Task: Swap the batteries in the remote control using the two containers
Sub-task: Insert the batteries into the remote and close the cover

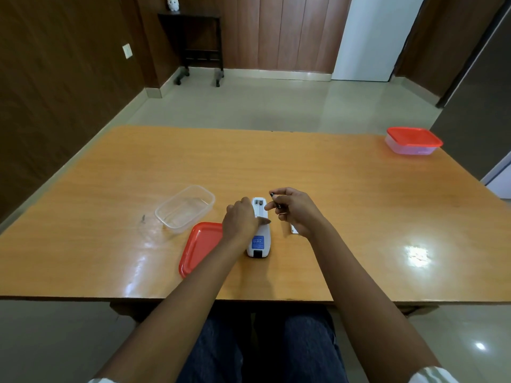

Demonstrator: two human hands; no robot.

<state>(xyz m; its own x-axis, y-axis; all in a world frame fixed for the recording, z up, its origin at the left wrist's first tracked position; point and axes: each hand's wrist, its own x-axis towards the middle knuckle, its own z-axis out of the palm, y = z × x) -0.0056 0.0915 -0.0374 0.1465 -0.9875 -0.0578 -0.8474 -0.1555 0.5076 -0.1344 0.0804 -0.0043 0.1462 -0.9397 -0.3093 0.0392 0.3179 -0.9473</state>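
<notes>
A white remote control (259,243) lies face down on the wooden table (331,194), its battery bay open at the far end. My left hand (240,219) grips its left side and pins it down. Just right of the bay, my right hand (296,210) pinches a dark battery (274,199) above the table. An open clear container (184,208) stands to the left, with its red lid (199,246) lying beside the remote. A second clear container with a red lid on (413,140) sits at the far right corner. A small white piece, perhaps the battery cover (294,230), peeks from under my right wrist.
A small dark object (143,217) lies on the table left of the open container. The table's near edge runs just above my knees. A dark side table (193,42) stands against the far wall, across open tiled floor.
</notes>
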